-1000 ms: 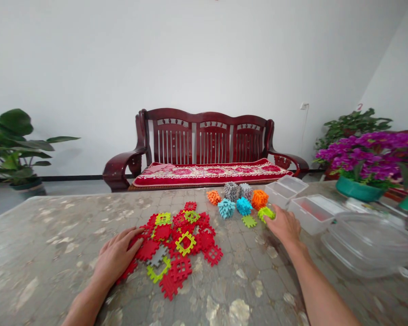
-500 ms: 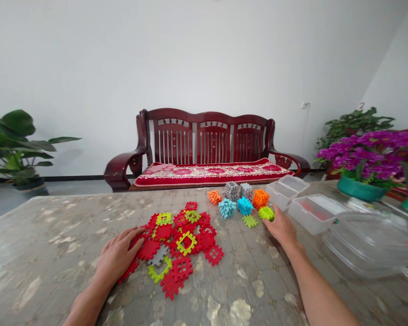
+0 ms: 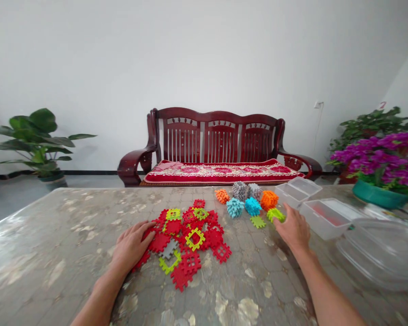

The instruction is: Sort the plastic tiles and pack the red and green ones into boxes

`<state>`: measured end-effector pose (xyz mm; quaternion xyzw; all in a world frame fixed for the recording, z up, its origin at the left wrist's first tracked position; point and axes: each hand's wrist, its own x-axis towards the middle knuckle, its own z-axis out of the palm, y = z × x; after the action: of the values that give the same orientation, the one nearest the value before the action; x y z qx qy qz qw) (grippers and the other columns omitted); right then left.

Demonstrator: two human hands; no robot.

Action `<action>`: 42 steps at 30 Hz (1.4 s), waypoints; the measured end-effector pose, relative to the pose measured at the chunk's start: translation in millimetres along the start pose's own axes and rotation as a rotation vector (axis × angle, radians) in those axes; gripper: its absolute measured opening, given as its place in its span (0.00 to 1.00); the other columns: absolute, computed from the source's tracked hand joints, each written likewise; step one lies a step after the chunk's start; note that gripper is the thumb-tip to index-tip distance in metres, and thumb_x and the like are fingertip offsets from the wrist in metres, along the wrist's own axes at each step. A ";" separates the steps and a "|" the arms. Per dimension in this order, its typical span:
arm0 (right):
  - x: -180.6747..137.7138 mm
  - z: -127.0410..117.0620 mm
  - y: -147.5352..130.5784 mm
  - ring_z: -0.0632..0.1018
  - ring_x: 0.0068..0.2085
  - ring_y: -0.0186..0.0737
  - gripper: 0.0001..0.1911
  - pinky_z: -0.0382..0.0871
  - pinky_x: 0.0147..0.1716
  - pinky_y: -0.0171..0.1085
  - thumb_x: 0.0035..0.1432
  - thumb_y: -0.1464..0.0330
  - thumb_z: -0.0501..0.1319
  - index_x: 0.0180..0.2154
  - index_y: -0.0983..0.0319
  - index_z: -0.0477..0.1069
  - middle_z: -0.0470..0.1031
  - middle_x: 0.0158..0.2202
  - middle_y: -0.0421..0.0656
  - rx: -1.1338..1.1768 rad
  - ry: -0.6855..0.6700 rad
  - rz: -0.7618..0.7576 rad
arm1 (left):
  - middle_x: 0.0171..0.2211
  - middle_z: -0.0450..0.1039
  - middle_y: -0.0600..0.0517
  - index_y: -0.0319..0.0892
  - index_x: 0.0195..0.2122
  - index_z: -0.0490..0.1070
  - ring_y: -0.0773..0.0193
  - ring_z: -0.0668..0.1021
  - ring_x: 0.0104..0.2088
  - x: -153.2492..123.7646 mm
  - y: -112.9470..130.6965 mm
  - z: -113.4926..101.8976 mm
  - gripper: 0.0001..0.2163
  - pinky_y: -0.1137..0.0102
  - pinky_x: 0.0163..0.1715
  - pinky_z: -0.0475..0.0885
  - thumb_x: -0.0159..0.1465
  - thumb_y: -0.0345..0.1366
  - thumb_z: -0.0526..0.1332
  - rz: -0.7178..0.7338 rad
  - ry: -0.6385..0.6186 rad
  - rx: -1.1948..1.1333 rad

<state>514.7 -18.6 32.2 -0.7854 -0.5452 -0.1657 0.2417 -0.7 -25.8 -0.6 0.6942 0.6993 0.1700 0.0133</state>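
Observation:
A heap of flat interlocking tiles [image 3: 187,237], mostly red with some lime and one grey, lies on the marbled table [image 3: 54,253]. My left hand [image 3: 132,246] rests flat on the heap's left edge, fingers stretched out. Behind the heap stand small built cubes: orange [image 3: 222,195], grey [image 3: 240,190], light blue [image 3: 235,207], blue [image 3: 252,206] and a larger orange one [image 3: 269,199]. My right hand [image 3: 293,228] is curled round a lime green cube [image 3: 276,214]. A loose lime tile [image 3: 258,221] lies just left of it.
Clear plastic boxes [image 3: 297,191] [image 3: 324,218] and a large clear lid or tub [image 3: 384,251] sit at the right. A teal pot of purple flowers [image 3: 377,181] stands behind them. A dark red wooden bench [image 3: 217,154] and a potted plant [image 3: 41,145] are beyond the table.
The view has swung a little left, so everything sits further right in frame. Both hands keep their places on the tiles and the lime cube.

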 end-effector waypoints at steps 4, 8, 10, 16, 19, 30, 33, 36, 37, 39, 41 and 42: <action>-7.3 1.3 -20.9 0.75 0.49 0.52 0.20 0.67 0.51 0.49 0.56 0.64 0.56 0.50 0.61 0.71 0.76 0.48 0.51 0.280 0.147 -0.239 | 0.59 0.70 0.50 0.52 0.57 0.71 0.56 0.70 0.60 -3.1 7.9 -6.5 0.19 0.57 0.60 0.62 0.68 0.43 0.49 -0.008 -0.015 0.002; -30.7 1.4 -74.3 0.76 0.48 0.45 0.14 0.68 0.51 0.45 0.58 0.68 0.55 0.44 0.58 0.75 0.78 0.45 0.46 0.573 -0.030 -0.474 | 0.59 0.70 0.49 0.52 0.56 0.71 0.54 0.70 0.60 -4.4 9.5 -7.2 0.19 0.56 0.59 0.62 0.67 0.42 0.51 -0.009 0.003 0.003; -45.1 -1.7 -108.3 0.77 0.47 0.42 0.15 0.69 0.50 0.42 0.57 0.71 0.56 0.44 0.58 0.75 0.79 0.45 0.44 0.636 -0.164 -0.557 | 0.59 0.70 0.49 0.53 0.56 0.72 0.54 0.70 0.60 -4.8 9.0 -6.5 0.18 0.56 0.59 0.62 0.67 0.42 0.52 -0.007 0.010 -0.006; -56.7 -3.9 -205.0 0.75 0.50 0.41 0.17 0.65 0.54 0.39 0.57 0.73 0.58 0.47 0.58 0.75 0.79 0.48 0.43 0.643 -0.392 -0.646 | 0.58 0.71 0.50 0.53 0.55 0.72 0.54 0.71 0.59 -5.6 9.5 -6.6 0.17 0.56 0.59 0.62 0.67 0.41 0.53 0.000 0.018 -0.037; -48.2 4.0 -248.0 0.73 0.53 0.40 0.17 0.61 0.56 0.37 0.61 0.71 0.56 0.50 0.58 0.75 0.78 0.50 0.42 0.533 -0.456 -0.692 | 0.58 0.71 0.51 0.55 0.55 0.72 0.55 0.71 0.59 -5.9 10.8 -7.4 0.17 0.56 0.59 0.61 0.67 0.40 0.53 -0.012 0.023 -0.049; -34.9 40.1 -327.7 0.74 0.52 0.46 0.20 0.65 0.49 0.41 0.59 0.70 0.55 0.52 0.57 0.73 0.79 0.49 0.47 0.271 -0.599 -0.690 | 0.59 0.70 0.51 0.55 0.56 0.71 0.55 0.69 0.60 -10.1 17.7 -14.8 0.18 0.56 0.60 0.60 0.65 0.40 0.55 -0.019 0.008 -0.043; -31.8 44.3 -330.3 0.75 0.52 0.46 0.22 0.65 0.47 0.40 0.58 0.71 0.56 0.53 0.54 0.73 0.79 0.48 0.46 0.245 -0.602 -0.671 | 0.59 0.70 0.51 0.55 0.56 0.71 0.55 0.69 0.60 -10.8 20.0 -16.2 0.18 0.56 0.60 0.59 0.66 0.40 0.55 -0.024 0.003 -0.040; -30.4 45.5 -332.4 0.75 0.52 0.46 0.22 0.66 0.45 0.39 0.58 0.71 0.56 0.54 0.54 0.73 0.79 0.46 0.47 0.246 -0.593 -0.664 | 0.59 0.70 0.51 0.55 0.56 0.71 0.56 0.69 0.60 -10.9 21.1 -16.6 0.18 0.57 0.60 0.59 0.66 0.41 0.54 -0.026 0.003 -0.042; -30.4 45.2 -333.0 0.75 0.51 0.46 0.22 0.66 0.45 0.39 0.58 0.71 0.56 0.53 0.54 0.73 0.80 0.46 0.47 0.249 -0.591 -0.665 | 0.59 0.70 0.51 0.55 0.56 0.71 0.56 0.69 0.60 -10.8 21.1 -16.6 0.18 0.57 0.60 0.59 0.66 0.41 0.54 -0.028 0.003 -0.044; -30.7 43.5 -333.7 0.75 0.51 0.46 0.21 0.67 0.45 0.38 0.57 0.71 0.57 0.51 0.54 0.75 0.80 0.44 0.47 0.259 -0.586 -0.667 | 0.59 0.70 0.52 0.56 0.55 0.71 0.56 0.69 0.60 -10.6 20.9 -16.4 0.17 0.57 0.60 0.59 0.66 0.42 0.54 -0.030 0.003 -0.047; -31.0 40.7 -333.7 0.75 0.51 0.46 0.20 0.67 0.46 0.38 0.57 0.71 0.56 0.50 0.55 0.76 0.80 0.44 0.46 0.274 -0.573 -0.672 | 0.59 0.70 0.52 0.56 0.55 0.71 0.56 0.69 0.60 -10.3 20.4 -16.1 0.17 0.58 0.60 0.59 0.66 0.42 0.54 -0.030 0.004 -0.050; -31.0 39.0 -333.3 0.75 0.51 0.46 0.20 0.66 0.46 0.39 0.58 0.72 0.56 0.50 0.55 0.76 0.80 0.45 0.46 0.283 -0.563 -0.674 | 0.59 0.70 0.52 0.56 0.55 0.71 0.56 0.69 0.60 -10.1 20.2 -15.8 0.17 0.58 0.59 0.59 0.66 0.42 0.54 -0.029 0.004 -0.052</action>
<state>191.6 75.5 50.0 -0.5380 -0.8319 0.0607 0.1219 15.1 -39.5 17.3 0.6832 0.7045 0.1895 0.0322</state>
